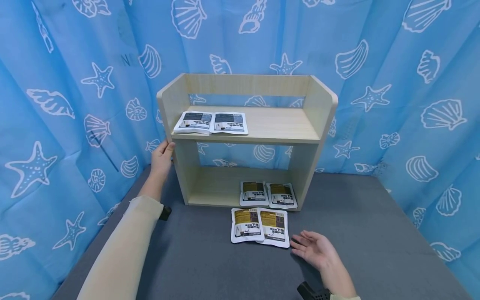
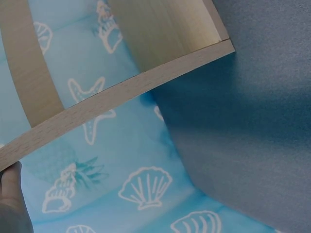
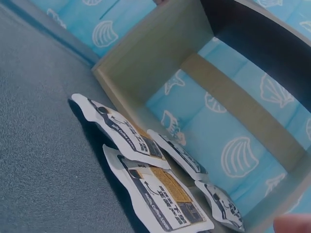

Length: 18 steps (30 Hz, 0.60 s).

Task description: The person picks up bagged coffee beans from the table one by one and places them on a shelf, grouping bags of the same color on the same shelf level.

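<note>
At the left side of a pale wooden two-tier shelf (image 1: pixel 243 140), my left hand (image 1: pixel 161 158) touches the outer face of the side panel (image 2: pixel 97 99), near its front edge. My right hand (image 1: pixel 315 250) lies palm partly up, fingers loosely bent and holding nothing, just right of two white coffee pouches. Those pouches, one left (image 1: pixel 245 225) and one right (image 1: pixel 273 227), overlap on the table in front of the shelf. Behind them, two similar pouches (image 1: pixel 253 193) (image 3: pixel 180 153) sit side by side at the right of the lower tier.
On the upper tier, two dark-labelled white pouches (image 1: pixel 229 123) lie at the left, with another edge showing beneath. A grey cloth covers the table (image 1: pixel 210 254). Behind the shelf hangs a blue shell-print curtain (image 1: pixel 232 37).
</note>
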Tool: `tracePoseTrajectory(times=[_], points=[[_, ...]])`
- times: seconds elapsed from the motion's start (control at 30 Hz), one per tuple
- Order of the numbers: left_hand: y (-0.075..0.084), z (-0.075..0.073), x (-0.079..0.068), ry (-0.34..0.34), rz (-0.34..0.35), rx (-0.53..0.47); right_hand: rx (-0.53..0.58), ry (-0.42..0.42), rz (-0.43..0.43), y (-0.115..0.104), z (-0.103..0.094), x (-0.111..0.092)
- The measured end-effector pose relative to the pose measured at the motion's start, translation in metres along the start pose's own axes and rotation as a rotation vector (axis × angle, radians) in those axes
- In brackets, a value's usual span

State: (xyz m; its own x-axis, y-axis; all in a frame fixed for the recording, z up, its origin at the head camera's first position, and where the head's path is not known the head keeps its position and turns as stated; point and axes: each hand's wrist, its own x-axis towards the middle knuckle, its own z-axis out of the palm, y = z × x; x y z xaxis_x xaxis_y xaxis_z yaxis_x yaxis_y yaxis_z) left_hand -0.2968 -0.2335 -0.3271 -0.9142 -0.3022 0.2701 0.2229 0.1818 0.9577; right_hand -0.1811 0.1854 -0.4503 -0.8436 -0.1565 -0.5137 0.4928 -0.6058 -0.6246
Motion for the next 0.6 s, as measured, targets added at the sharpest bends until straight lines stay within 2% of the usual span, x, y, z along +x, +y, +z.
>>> tracePoseTrajectory(times=[0.13,0.37,0.6], points=[[0.001,0.0,0.0,-0.005,0.003,-0.006,0.003,-0.023,0.042,0.001,-0.006,-0.002],[0.001,-0.001,-0.001,-0.005,-0.015,0.002,0.018,-0.029,0.064,0.006,-0.014,-0.003],[0.0,0.0,0.0,-0.006,-0.01,0.004,0.041,0.032,0.052,0.014,-0.011,0.0]])
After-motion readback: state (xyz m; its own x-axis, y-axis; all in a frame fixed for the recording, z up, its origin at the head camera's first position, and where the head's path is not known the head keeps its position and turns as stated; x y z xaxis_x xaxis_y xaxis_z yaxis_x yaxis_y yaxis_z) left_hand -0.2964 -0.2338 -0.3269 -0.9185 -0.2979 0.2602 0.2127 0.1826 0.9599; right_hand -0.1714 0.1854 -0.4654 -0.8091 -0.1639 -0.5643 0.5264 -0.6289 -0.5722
